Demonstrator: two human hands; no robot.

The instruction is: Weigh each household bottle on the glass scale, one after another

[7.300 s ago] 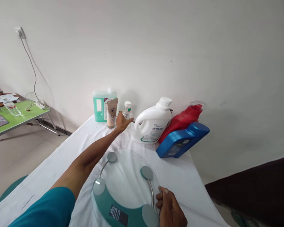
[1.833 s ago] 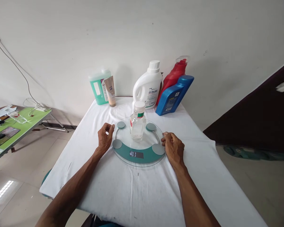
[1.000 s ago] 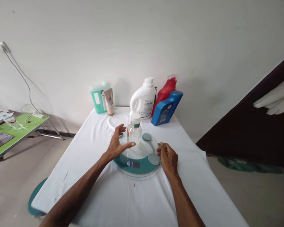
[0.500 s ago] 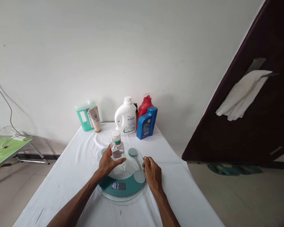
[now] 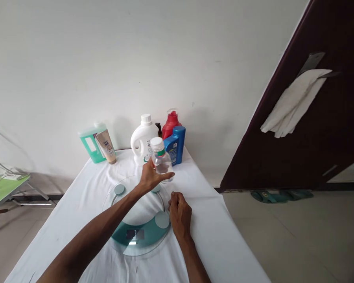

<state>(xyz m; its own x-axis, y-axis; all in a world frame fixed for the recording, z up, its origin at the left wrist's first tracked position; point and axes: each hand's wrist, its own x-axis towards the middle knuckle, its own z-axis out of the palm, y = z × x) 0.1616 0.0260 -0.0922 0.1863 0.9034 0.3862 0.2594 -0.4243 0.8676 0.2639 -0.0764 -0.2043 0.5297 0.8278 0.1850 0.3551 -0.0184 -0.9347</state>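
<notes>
My left hand [image 5: 151,177] grips a small clear bottle [image 5: 161,161] with a white cap and green band, held in the air past the far right rim of a round glass scale [image 5: 126,220]. The scale has a teal front band with a small display and lies on the white cloth. My right hand [image 5: 179,212] rests loosely closed against the scale's right edge, next to a round metal pad.
At the back of the white-covered table [image 5: 212,232] stand a green jug [image 5: 90,138], a beige tube [image 5: 106,142], a white detergent bottle [image 5: 141,141], a red bottle [image 5: 169,124] and a blue bottle [image 5: 175,145]. A dark door [image 5: 312,137] stands at the right, a green table [image 5: 2,186] at the left.
My left hand closed on the small bottle standing on the scale, lifted it off and carried it back and to the right. My right hand has stayed at the scale's edge.
</notes>
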